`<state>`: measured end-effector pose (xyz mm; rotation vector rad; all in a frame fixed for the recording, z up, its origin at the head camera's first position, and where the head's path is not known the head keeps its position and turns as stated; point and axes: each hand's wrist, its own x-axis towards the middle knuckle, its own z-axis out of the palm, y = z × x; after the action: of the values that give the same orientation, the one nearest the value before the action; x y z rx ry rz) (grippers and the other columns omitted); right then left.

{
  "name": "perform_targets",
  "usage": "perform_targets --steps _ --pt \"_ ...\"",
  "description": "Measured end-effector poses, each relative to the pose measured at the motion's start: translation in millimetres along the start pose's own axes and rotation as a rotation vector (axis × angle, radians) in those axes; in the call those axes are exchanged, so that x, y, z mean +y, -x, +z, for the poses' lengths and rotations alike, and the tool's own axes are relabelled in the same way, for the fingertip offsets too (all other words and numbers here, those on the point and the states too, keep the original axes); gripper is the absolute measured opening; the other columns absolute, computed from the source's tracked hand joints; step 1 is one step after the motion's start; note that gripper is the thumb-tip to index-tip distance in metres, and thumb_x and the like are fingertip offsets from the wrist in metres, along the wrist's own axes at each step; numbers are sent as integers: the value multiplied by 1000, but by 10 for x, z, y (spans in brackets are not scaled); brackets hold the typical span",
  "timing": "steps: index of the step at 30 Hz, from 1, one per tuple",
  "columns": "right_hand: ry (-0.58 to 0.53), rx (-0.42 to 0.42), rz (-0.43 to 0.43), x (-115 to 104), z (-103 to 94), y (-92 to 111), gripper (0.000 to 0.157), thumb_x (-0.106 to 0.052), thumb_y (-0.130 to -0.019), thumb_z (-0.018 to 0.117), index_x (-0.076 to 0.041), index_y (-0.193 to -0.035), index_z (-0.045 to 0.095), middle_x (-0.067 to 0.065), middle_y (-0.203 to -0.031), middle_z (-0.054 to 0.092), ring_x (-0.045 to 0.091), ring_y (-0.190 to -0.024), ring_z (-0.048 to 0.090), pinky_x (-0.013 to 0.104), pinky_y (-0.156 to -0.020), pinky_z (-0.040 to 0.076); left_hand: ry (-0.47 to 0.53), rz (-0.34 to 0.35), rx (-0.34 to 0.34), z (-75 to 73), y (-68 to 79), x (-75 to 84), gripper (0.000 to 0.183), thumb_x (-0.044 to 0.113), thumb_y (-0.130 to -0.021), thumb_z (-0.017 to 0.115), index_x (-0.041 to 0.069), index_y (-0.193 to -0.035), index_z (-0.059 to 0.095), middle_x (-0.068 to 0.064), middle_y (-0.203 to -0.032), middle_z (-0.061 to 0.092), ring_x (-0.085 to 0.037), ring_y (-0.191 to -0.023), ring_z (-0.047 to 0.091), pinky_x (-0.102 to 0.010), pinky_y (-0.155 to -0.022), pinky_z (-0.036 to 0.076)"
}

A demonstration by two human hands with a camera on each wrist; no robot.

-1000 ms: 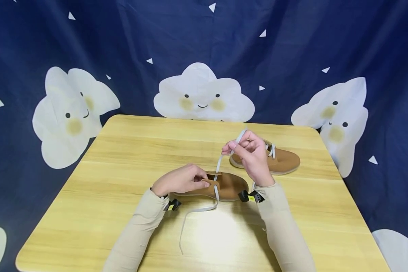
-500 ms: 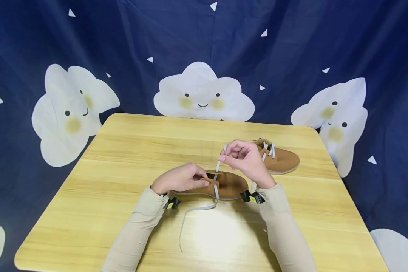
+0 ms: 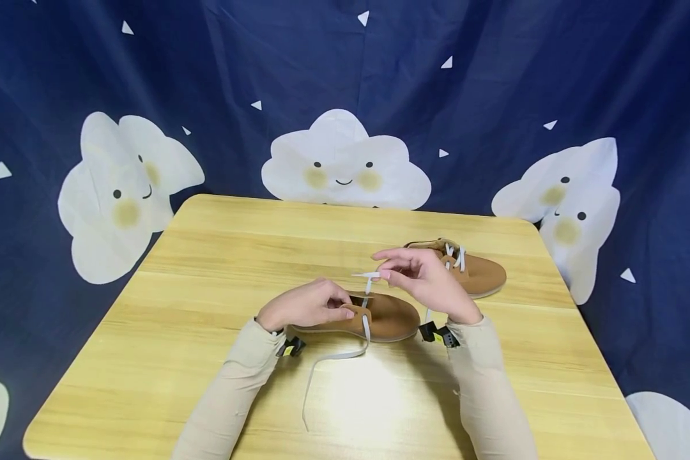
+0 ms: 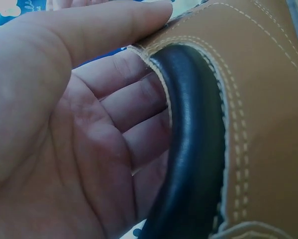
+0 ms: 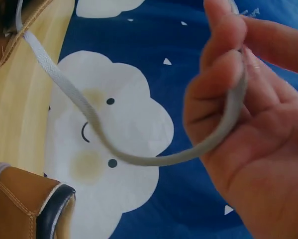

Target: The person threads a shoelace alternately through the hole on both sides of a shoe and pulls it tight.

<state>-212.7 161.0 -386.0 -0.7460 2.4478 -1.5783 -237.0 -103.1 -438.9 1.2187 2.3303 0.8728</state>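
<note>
A brown shoe [image 3: 397, 316] with tan stitching lies on its sole, toe to the right. My left hand [image 3: 307, 305] grips its near eyelet flap, thumb outside and fingers inside the opening. The left wrist view shows the dark padded collar [image 4: 188, 119] against those fingers. Above the shoe, my right hand [image 3: 428, 281] pinches a flat white shoelace [image 5: 158, 160] near its end, and the tip points left. That lace sags in a loop between the hand and the far flap. Its other end [image 3: 345, 353] comes out of the near flap and trails over the table toward me.
Behind the right hand stands a second brown shoe [image 3: 480, 275], with white lace across its eyelets and a strand hanging near my right wrist. Both shoes are on a wooden table [image 3: 207, 255]. A dark blue curtain [image 3: 224, 57] with cloud prints hangs behind.
My right hand has come down closer to the shoe, and the lace end that pointed up now points left. The left hand has stayed on the flap.
</note>
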Motion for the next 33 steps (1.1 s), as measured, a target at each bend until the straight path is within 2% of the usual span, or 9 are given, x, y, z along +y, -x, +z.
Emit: perform_targets --steps 1,2,6,10,15,20,24,28,33 --pt "40 -18 4 -9 5 3 27 -7 -100 65 -7 -127 71 14 -110 78 22 -96 75 22 -78 58 -1 6 1 -5 0 3 18 20 -102 66 9 -90 74 8 -70 54 -2 -62 45 -18 -58 37" --pt "72 -36 3 -23 15 4 25 -8 -100 66 -8 -124 73 12 -110 78 23 -99 75 24 -81 59 -2 12 1 -10 0 8 17 20 -102 66 9 -91 74 8 -71 54 -2 -62 45 -18 -59 37" --pt "183 -108 -15 -59 75 8 14 -12 -98 71 -13 -109 79 4 -108 78 15 -95 71 25 -81 57 5 27 6 -34 5 24 13 18 -101 67 11 -93 74 8 -75 58 -2 -64 48 -18 -60 41" --pt "265 -151 -57 -86 153 18 6 -10 -94 75 -14 -95 79 -5 -98 76 10 -91 67 29 -83 55 12 27 2 -42 10 26 11 18 -100 68 12 -92 73 8 -75 60 -2 -65 50 -18 -60 42" --pt "386 -182 -49 -115 252 16 13 -6 -89 78 -18 -83 74 -11 -86 72 4 -84 65 31 -81 56 22 22 -5 -37 8 19 9 17 -100 68 12 -94 74 8 -77 61 -2 -67 52 -18 -62 44" --pt "547 -203 20 -144 319 37 18 -17 -86 84 -25 -78 71 -17 -79 68 -1 -72 61 25 -70 53 35 8 -11 -30 9 14 8 17 -100 69 12 -96 74 8 -75 60 -1 -64 50 -18 -59 42" --pt "642 -220 2 -155 365 47 21 -17 -85 83 -26 -75 67 -16 -76 63 0 -67 54 22 -66 47 36 3 -10 -38 13 27 9 15 -99 69 9 -100 76 7 -77 62 0 -65 51 -18 -60 43" --pt "675 -236 -46 -135 407 35 22 -10 -83 80 -24 -73 66 -14 -73 60 1 -66 50 20 -63 45 20 24 -6 -40 16 41 11 14 -98 70 7 -104 76 7 -79 64 0 -67 52 -18 -63 45" --pt "682 -254 -86 -97 448 19 21 -9 -82 80 -22 -71 67 -14 -71 61 1 -65 51 19 -62 44 -13 34 0 -37 21 47 13 15 -98 70 11 -108 76 7 -80 64 0 -67 50 -18 -64 44"
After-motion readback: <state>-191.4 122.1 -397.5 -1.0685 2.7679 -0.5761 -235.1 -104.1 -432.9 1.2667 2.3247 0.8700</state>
